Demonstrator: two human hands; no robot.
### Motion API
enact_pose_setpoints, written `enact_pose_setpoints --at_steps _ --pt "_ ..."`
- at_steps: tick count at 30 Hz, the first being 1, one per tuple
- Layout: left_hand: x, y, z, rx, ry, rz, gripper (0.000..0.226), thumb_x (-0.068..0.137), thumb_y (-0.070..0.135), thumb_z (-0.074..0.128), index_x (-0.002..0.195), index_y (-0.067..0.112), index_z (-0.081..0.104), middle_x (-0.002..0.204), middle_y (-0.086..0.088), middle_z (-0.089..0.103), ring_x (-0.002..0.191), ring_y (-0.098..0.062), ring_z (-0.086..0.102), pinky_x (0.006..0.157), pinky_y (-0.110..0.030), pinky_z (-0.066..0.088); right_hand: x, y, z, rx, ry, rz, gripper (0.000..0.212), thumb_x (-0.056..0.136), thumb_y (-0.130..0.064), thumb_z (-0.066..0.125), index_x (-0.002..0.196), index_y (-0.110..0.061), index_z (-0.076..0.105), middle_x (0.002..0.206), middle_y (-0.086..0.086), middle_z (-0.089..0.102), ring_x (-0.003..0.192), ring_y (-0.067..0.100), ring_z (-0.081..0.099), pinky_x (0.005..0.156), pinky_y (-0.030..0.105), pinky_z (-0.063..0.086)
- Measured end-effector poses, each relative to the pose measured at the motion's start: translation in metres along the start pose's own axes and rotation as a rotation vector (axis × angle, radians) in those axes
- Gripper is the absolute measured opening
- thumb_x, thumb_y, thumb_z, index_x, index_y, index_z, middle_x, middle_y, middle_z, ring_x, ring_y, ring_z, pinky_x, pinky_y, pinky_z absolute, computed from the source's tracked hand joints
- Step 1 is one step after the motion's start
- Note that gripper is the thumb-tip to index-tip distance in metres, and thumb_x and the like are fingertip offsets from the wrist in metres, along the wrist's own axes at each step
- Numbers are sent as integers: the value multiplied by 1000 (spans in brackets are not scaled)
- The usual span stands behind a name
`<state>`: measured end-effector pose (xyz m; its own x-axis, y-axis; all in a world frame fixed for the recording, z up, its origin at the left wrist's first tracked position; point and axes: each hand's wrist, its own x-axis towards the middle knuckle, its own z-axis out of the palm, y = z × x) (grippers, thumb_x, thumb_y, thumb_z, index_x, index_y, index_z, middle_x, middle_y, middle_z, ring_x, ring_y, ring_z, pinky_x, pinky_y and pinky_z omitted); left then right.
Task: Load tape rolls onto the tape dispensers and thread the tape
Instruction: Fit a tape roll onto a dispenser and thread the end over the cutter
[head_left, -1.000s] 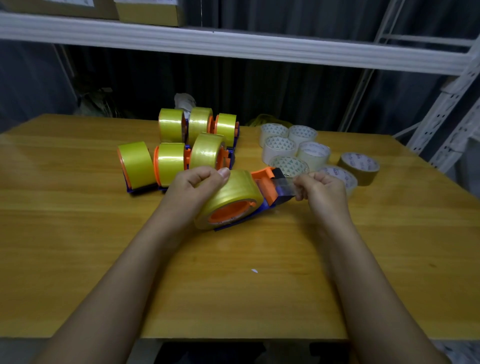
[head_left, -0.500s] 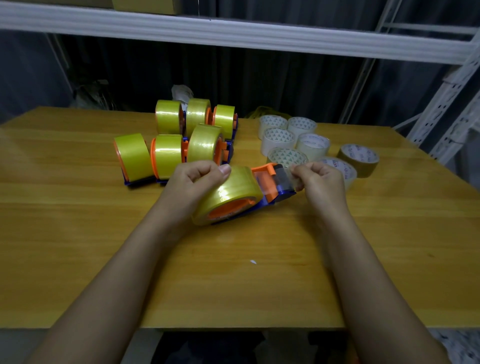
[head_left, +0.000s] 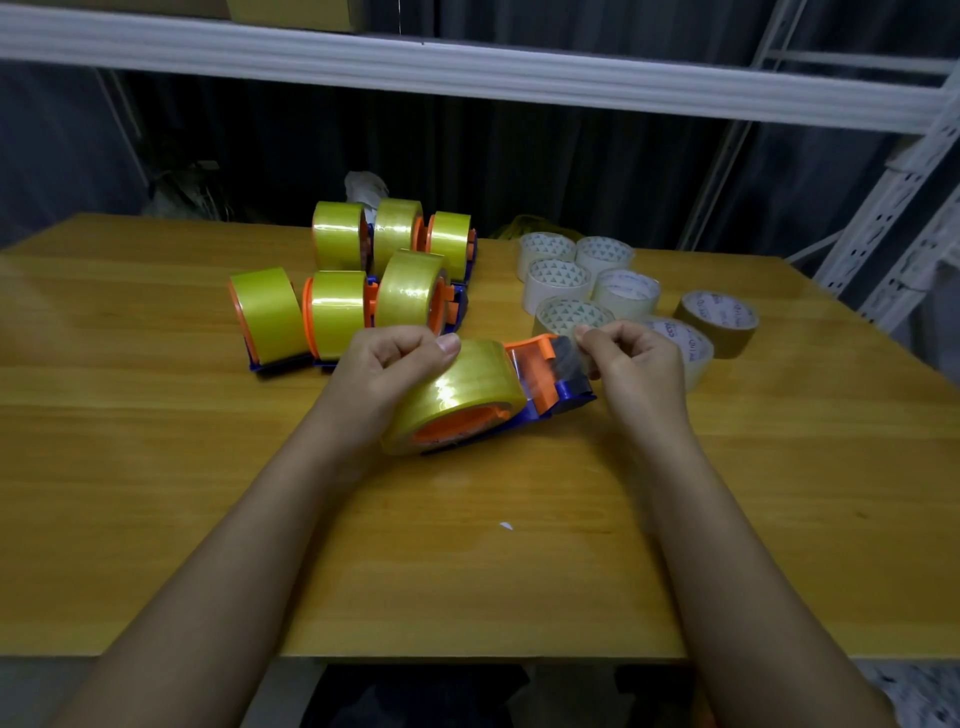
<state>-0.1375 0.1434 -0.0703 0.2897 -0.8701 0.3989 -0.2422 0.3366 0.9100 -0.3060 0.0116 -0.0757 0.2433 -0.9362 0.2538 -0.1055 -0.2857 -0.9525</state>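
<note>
A yellow tape roll (head_left: 467, 387) sits on an orange-and-blue tape dispenser (head_left: 545, 384) lying tilted on the wooden table (head_left: 156, 467). My left hand (head_left: 387, 371) grips the roll from the left, thumb on top. My right hand (head_left: 631, 369) pinches the clear tape end (head_left: 569, 358) at the dispenser's orange front. Behind stand several loaded dispensers with yellow rolls (head_left: 332, 306). Loose whitish tape rolls (head_left: 558, 280) and a brown roll (head_left: 719, 322) lie at the right.
A white metal shelf beam (head_left: 467, 73) runs overhead, with its upright frame (head_left: 893, 218) at the right. A dark curtain hangs behind the table. A tiny white scrap (head_left: 505, 526) lies on the wood near me.
My right hand has drawn the tape end slightly closer to the dispenser's front. The dispenser and my left hand stay almost where they were.
</note>
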Motion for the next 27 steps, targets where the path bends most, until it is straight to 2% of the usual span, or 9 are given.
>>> enact_pose_setpoints --at_steps 5,9,16,22,27 --pt "0 -1 -1 -21 6 -14 38 79 43 59 59 11 55 54 1 46 51 -12 44 51 -19 37 -1 1 1 -26 4 -37 21 92 -24 63 76 -9 65 74 4 63 70 9 58 60 13 47" --pt "0 0 -1 -44 8 -27 35 78 42 59 58 15 57 53 2 48 50 -11 47 50 -19 38 -1 1 2 -31 -7 -41 22 93 -26 62 78 -10 66 81 10 67 75 13 60 68 23 49" --pt "0 -1 -1 -57 11 -21 33 78 41 60 56 16 57 52 2 48 49 -11 46 50 -19 37 -2 1 3 -28 -1 -70 20 93 -25 62 74 -15 63 71 -4 61 63 -2 54 57 10 44" --pt "0 -3 -1 -77 6 -31 40 77 42 60 62 5 56 54 0 51 51 -13 50 50 -19 40 -2 3 4 -33 -3 -108 20 93 -25 61 73 -20 62 69 -7 59 59 -5 52 56 11 44" --pt "0 -3 -1 -83 12 -35 33 76 43 60 58 16 59 54 2 53 51 -11 53 51 -18 42 -1 3 4 -39 -11 -123 20 93 -24 61 74 -21 62 68 -8 58 59 -5 51 57 11 44"
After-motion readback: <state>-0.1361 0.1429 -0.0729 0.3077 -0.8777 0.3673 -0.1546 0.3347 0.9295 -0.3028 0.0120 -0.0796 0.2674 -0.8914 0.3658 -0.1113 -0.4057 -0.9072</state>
